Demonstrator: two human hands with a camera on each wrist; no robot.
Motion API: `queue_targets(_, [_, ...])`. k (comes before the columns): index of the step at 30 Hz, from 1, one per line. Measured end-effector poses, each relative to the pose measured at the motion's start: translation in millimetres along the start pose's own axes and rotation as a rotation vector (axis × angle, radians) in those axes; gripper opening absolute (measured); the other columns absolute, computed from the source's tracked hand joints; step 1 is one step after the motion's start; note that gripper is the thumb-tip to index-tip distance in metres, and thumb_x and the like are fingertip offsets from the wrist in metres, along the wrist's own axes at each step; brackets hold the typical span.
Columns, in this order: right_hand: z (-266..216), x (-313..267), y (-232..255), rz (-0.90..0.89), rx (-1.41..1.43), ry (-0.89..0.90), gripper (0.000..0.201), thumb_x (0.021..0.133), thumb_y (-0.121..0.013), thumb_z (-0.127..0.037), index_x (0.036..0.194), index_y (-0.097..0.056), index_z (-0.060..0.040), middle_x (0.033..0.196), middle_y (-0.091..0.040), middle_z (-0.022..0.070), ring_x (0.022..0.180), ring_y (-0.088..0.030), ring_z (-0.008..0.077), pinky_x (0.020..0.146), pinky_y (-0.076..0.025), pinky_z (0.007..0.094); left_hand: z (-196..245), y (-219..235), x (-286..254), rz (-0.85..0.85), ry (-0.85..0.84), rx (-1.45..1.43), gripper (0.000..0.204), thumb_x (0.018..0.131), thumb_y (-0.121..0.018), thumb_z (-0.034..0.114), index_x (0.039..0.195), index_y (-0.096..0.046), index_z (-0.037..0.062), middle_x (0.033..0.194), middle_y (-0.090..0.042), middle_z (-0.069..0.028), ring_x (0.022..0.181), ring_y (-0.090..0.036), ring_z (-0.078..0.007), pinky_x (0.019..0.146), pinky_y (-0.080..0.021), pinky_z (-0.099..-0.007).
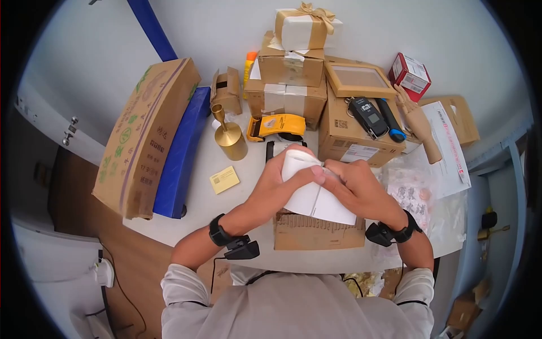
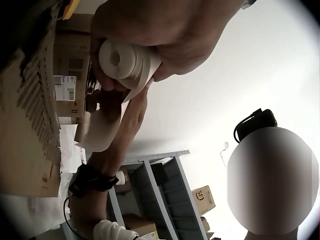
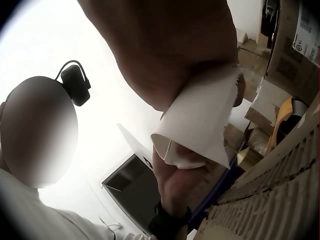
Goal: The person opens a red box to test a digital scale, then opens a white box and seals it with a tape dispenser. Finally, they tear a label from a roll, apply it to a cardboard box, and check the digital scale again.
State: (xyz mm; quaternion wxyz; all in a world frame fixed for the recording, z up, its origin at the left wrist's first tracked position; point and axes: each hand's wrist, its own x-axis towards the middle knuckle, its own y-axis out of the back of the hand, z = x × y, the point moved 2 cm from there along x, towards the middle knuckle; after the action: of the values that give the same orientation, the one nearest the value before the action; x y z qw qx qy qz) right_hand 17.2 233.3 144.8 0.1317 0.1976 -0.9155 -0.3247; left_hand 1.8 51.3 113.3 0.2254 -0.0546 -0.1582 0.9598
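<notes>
A roll of white label paper (image 1: 296,164) is held up in front of the body, its hollow core showing in the left wrist view. My left hand (image 1: 275,182) grips the roll (image 2: 135,62), thumb across the paper. On the other side, my right hand (image 1: 362,185) pinches the paper between thumb and curled fingers. A loose strip (image 1: 330,206) with a dark line across it hangs toward the body; the right wrist view shows the strip (image 3: 205,112) curving below the hand. Under the hands is a cardboard box (image 1: 319,236) with a ragged corrugated edge.
Behind the hands stand a yellow tape dispenser (image 1: 285,125), a gold candlestick-like object (image 1: 230,138) and stacked cartons (image 1: 291,68). A yellow card (image 1: 224,179) lies left. At right are a black handheld device (image 1: 368,117), a wooden hand (image 1: 420,124) and plastic bags (image 1: 409,189).
</notes>
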Motion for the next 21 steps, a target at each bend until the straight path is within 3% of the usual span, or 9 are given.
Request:
queue_targets(2, [-5, 3, -1, -0.014, 0.104, 0.012, 0.038, 0.104, -0.059, -0.032, 0.091, -0.066, 0.0028, 0.065, -0.059, 0.0189, 0.055, -0.061, 0.0286, 0.053, -0.045, 0.0367, 3, 4, 2, -0.09, 0.083, 0.028, 0.027, 0.098, -0.071, 0.03, 0.108, -0.06, 0.007, 0.094, -0.064, 0.0009, 0.087, -0.062, -0.005, 0.073, -0.052, -0.024])
queue_targets(5, [3, -4, 3, 0.066, 0.249, 0.075, 0.04, 0.106, -0.057, -0.032, 0.087, -0.066, 0.0015, 0.061, -0.055, 0.0144, 0.053, -0.059, 0.0184, 0.052, -0.043, 0.0335, 10, 2, -20, 0.209, -0.004, -0.188, 0.028, 0.103, -0.063, 0.036, 0.11, -0.06, 0.0095, 0.085, -0.062, 0.0016, 0.064, -0.058, -0.0071, 0.058, -0.049, -0.0248])
queue_targets(6, [9, -9, 8, 0.163, 0.288, 0.116, 0.041, 0.107, -0.055, -0.032, 0.085, -0.066, 0.0002, 0.059, -0.055, 0.0104, 0.053, -0.057, 0.0121, 0.051, -0.042, 0.0309, 32, 17, -32, 0.129, -0.197, -0.499, 0.033, 0.108, -0.049, 0.043, 0.108, -0.057, 0.0106, 0.071, -0.052, 0.0039, 0.053, -0.047, -0.0072, 0.046, -0.041, -0.0242])
queue_targets(7, [31, -22, 20, 0.232, 0.608, -0.169, 0.044, 0.109, -0.053, -0.035, 0.079, -0.064, -0.0038, 0.058, -0.054, 0.0002, 0.056, -0.053, 0.0037, 0.05, -0.04, 0.0257, 54, 60, -37, 0.129, -0.492, -0.525, 0.035, 0.109, -0.045, 0.046, 0.101, -0.052, 0.0119, 0.064, -0.036, 0.0033, 0.046, -0.031, -0.005, 0.036, -0.031, -0.0239])
queue_targets(9, [55, -32, 36, 0.404, 0.732, -0.234, 0.049, 0.11, -0.05, -0.036, 0.072, -0.055, -0.0064, 0.064, -0.052, -0.0047, 0.058, -0.046, 0.0015, 0.052, -0.036, 0.023, 63, 85, -51, 0.485, -0.56, -0.265, 0.033, 0.109, -0.045, 0.044, 0.1, -0.053, 0.0132, 0.065, -0.035, 0.0054, 0.05, -0.034, -0.0032, 0.042, -0.032, -0.0207])
queue_targets(12, [47, -27, 22, 0.377, 0.428, -0.21, 0.051, 0.111, -0.048, -0.038, 0.072, -0.052, -0.007, 0.064, -0.049, -0.0063, 0.058, -0.041, 0.0014, 0.052, -0.032, 0.0237, 24, 122, -35, 0.851, -0.284, 0.153, 0.039, 0.103, -0.058, 0.046, 0.105, -0.06, 0.0068, 0.084, -0.056, -0.0014, 0.072, -0.055, -0.0104, 0.064, -0.045, -0.0256])
queue_targets(16, [48, -17, 12, 0.318, 0.313, -0.189, 0.037, 0.106, -0.051, -0.022, 0.076, -0.049, 0.0002, 0.064, -0.045, -0.0002, 0.065, -0.041, 0.0061, 0.058, -0.034, 0.0258, -17, 195, -17, 0.871, -0.172, 0.092, 0.033, 0.098, -0.063, 0.038, 0.106, -0.06, 0.0059, 0.089, -0.056, -0.0029, 0.081, -0.055, -0.0106, 0.073, -0.045, -0.028])
queue_targets(18, [58, -19, -2, 0.553, 0.176, -0.088, 0.029, 0.101, -0.048, -0.016, 0.079, -0.047, 0.0024, 0.067, -0.042, 0.003, 0.067, -0.041, 0.0081, 0.061, -0.034, 0.0262, -27, 203, -14, 0.937, -0.141, 0.269, 0.035, 0.098, -0.062, 0.034, 0.114, -0.055, 0.0047, 0.092, -0.057, -0.0054, 0.084, -0.057, -0.0149, 0.076, -0.046, -0.029])
queue_targets(21, [66, -18, 3, 0.289, 0.353, -0.258, 0.027, 0.102, -0.046, -0.017, 0.083, -0.051, 0.0016, 0.07, -0.047, 0.0017, 0.068, -0.042, 0.0073, 0.061, -0.034, 0.0257, -48, 214, -4, 0.863, -0.176, 0.572, 0.043, 0.099, -0.063, 0.032, 0.125, -0.048, 0.0019, 0.099, -0.06, -0.0105, 0.091, -0.06, -0.0195, 0.082, -0.049, -0.033])
